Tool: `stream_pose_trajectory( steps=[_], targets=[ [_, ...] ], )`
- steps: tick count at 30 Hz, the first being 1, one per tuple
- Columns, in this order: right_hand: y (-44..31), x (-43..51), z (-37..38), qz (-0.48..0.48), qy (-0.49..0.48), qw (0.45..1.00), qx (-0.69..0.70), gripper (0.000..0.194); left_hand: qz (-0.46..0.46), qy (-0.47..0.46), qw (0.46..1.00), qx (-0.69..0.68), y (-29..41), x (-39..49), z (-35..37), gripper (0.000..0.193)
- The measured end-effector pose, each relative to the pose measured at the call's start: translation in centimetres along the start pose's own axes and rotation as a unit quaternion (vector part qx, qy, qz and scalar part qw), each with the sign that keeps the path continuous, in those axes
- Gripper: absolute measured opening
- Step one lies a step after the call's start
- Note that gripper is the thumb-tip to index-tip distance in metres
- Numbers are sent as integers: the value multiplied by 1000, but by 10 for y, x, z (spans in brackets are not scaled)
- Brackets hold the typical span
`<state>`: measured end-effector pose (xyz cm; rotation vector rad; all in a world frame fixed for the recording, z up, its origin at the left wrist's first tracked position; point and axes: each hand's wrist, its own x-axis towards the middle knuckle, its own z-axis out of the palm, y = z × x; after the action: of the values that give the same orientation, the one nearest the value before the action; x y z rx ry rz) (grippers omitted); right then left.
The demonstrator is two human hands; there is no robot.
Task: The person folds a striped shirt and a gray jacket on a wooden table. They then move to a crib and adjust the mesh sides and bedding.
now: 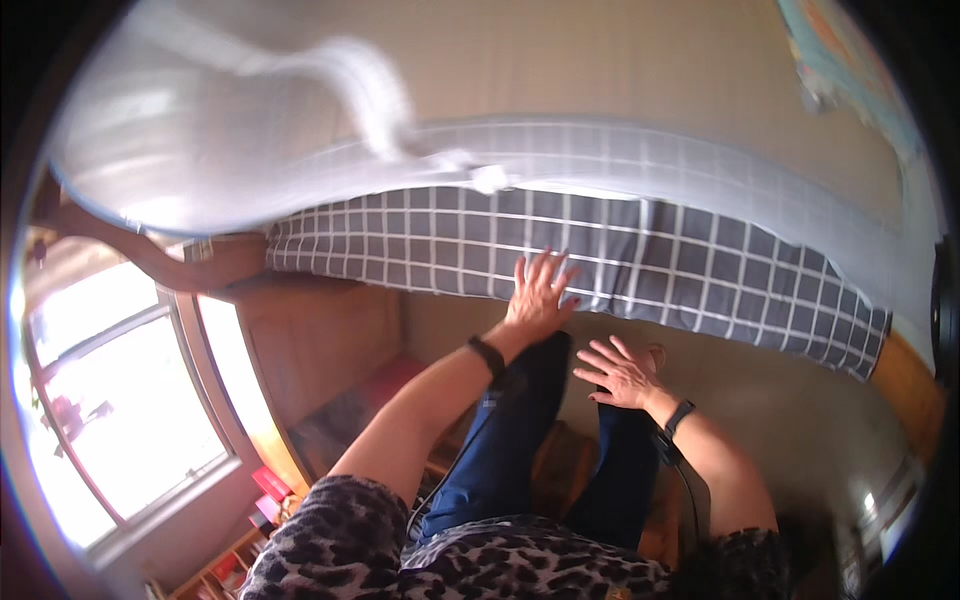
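Observation:
A dark grey checked cloth hangs along the side of a bed, its white lines forming squares. My left hand, fingers spread, is at the lower part of this cloth; whether it touches it I cannot tell. My right hand is lower and to the right, over my knee, fingers apart and holding nothing. Along the bed's edge above the checked cloth lies a sheer whitish mesh. At the upper left a blurred white band curves over the beige bed surface.
A wooden bed end curves at the left, beside a wooden cabinet. Beyond it is a bright window. Wood shows at the bed's right corner. A coloured cloth lies at the upper right.

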<state>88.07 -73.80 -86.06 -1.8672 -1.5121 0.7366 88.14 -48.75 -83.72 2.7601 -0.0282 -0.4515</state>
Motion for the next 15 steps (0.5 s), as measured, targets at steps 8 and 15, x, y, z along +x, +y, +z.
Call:
stream_pose_trajectory(
  steps=[8,15],
  targets=[
    [109,116,-95,377,308,795,-362,41,-219,-18,975,18,-230,-5,-51,70],
    [-110,426,117,43,-11,998,-53,63,-415,86,906,10,-443,-160,-73,74]
  ],
)
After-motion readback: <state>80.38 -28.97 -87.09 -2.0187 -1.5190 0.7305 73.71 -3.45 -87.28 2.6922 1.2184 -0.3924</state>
